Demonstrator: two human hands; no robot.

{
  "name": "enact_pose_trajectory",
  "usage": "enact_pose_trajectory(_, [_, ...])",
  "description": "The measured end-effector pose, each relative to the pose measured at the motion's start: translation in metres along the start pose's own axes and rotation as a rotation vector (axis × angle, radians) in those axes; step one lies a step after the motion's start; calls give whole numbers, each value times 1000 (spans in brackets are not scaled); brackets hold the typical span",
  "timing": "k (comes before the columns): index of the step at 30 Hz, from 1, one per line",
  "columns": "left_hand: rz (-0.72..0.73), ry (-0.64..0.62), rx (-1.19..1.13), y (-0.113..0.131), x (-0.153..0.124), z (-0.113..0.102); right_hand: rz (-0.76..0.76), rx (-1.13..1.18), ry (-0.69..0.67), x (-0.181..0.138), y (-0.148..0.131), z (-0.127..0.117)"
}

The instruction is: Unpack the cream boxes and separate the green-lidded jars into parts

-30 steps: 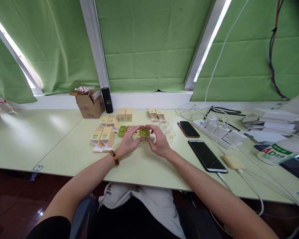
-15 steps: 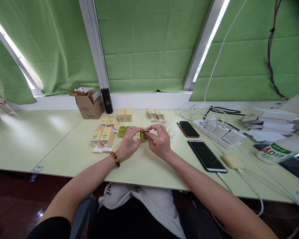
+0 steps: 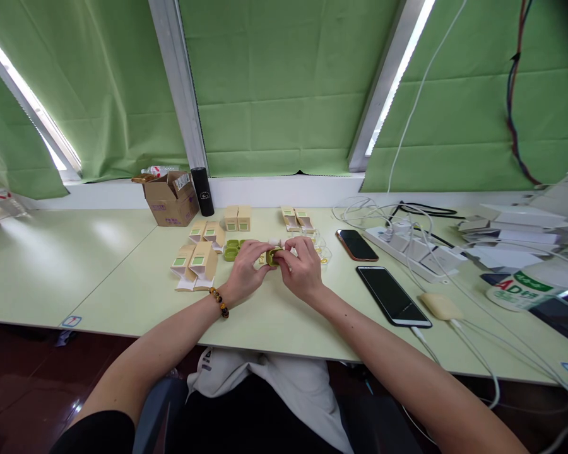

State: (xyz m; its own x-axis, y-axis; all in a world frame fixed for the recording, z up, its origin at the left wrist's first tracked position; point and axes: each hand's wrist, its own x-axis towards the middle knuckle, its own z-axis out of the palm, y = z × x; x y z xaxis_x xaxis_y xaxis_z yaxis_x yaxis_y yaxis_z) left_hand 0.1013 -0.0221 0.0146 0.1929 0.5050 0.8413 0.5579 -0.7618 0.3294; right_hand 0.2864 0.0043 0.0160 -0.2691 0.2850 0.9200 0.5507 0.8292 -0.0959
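Observation:
Between my hands is a small olive-green case, its hollow inside facing me. My left hand is closed on its left side, thumb and fingers around the edge. The fingers of my right hand are pinched together and reach into the case; what they hold, if anything, is hidden. More small green cases lie just left, behind my left hand. Clear plastic pieces with yellow bits show past my right hand, partly covered by it.
Opened cream cartons stand at left, with more small cartons behind. A cardboard box and a black cylinder are at the wall. Two phones, one white-framed, a power strip and loose cables lie to the right.
My right fingers have shifted slightly and sit deeper at the green case, which has tilted a little. My left hand keeps its hold.

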Motion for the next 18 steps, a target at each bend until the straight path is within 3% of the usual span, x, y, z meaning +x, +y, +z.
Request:
enact_pose_trajectory(8, [-35, 28, -2, 1, 0, 1, -34, 25, 37, 1, 0, -2])
enact_pose_trajectory(18, [-28, 65, 9, 2, 1, 0, -212, -95, 157, 5, -4, -6])
